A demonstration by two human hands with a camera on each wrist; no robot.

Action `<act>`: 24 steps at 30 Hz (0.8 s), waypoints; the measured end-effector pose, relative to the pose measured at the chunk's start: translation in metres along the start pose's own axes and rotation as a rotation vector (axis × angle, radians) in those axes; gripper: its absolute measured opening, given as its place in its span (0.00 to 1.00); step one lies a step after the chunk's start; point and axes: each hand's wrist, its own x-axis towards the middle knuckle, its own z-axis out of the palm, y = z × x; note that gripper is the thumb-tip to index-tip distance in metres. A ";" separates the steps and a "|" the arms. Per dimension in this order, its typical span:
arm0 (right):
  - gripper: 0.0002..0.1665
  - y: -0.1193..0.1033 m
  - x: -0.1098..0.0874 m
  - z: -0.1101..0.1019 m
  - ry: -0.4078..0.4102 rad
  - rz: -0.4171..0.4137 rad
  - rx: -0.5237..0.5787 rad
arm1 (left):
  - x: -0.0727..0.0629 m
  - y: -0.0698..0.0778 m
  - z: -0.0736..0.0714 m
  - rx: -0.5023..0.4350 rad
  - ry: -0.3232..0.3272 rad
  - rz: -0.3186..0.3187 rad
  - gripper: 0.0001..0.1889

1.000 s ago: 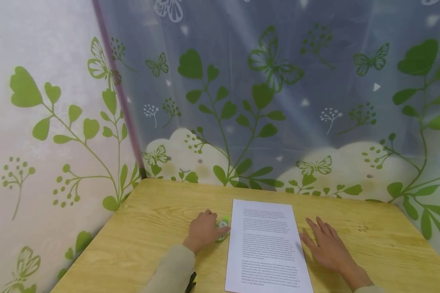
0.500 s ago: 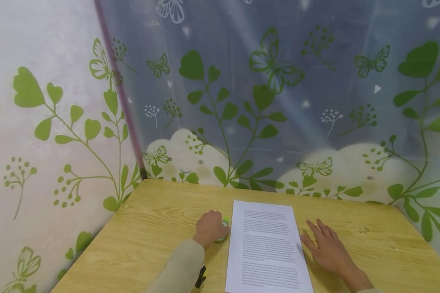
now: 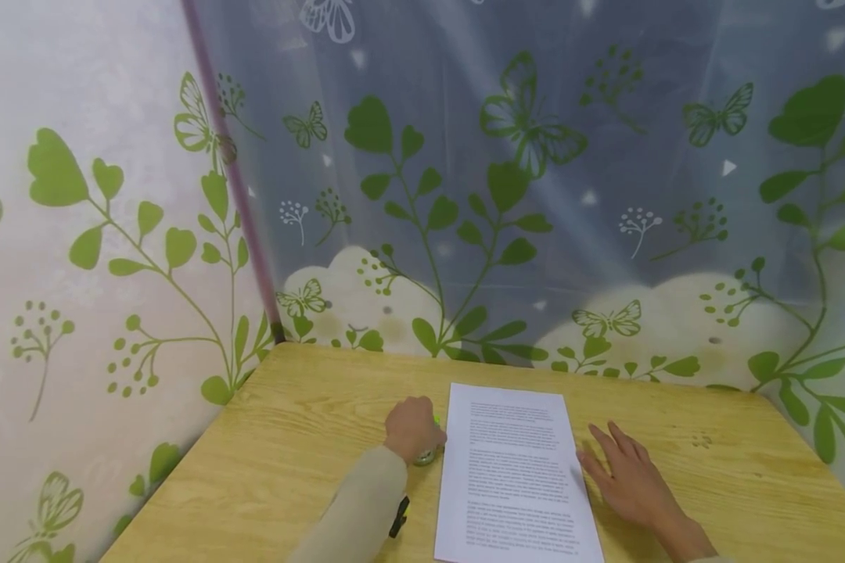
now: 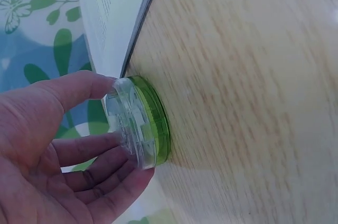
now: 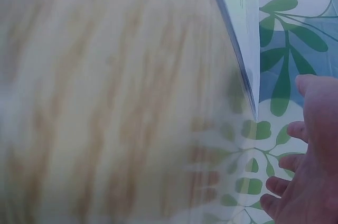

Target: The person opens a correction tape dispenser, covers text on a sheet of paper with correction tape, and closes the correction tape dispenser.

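My left hand (image 3: 410, 428) holds a round, clear-and-green correction tape (image 4: 141, 123), thumb on one side of its rim and curled fingers on the other. The green half lies toward the wood in the left wrist view; from the head, the hand covers most of the piece. Just right of it is a thin stack of printed paper (image 3: 514, 469), text side up. My right hand (image 3: 627, 481) rests beside the stack's right edge, fingers spread and holding nothing; its thumb tip is close to that edge.
A light wood-grain table (image 3: 310, 407) carries everything. Behind and to the left hang cloth walls (image 3: 535, 234) printed with leaves and butterflies. A black strap (image 3: 398, 518) shows beneath the left sleeve (image 3: 359, 500).
My left hand has shifted right over the correction tape, and its fingers have closed in around it. The right hand and the paper stay in place.
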 end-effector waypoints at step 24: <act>0.40 -0.004 0.003 -0.001 0.058 0.012 0.105 | 0.005 -0.036 -0.011 -0.583 0.049 -0.002 0.17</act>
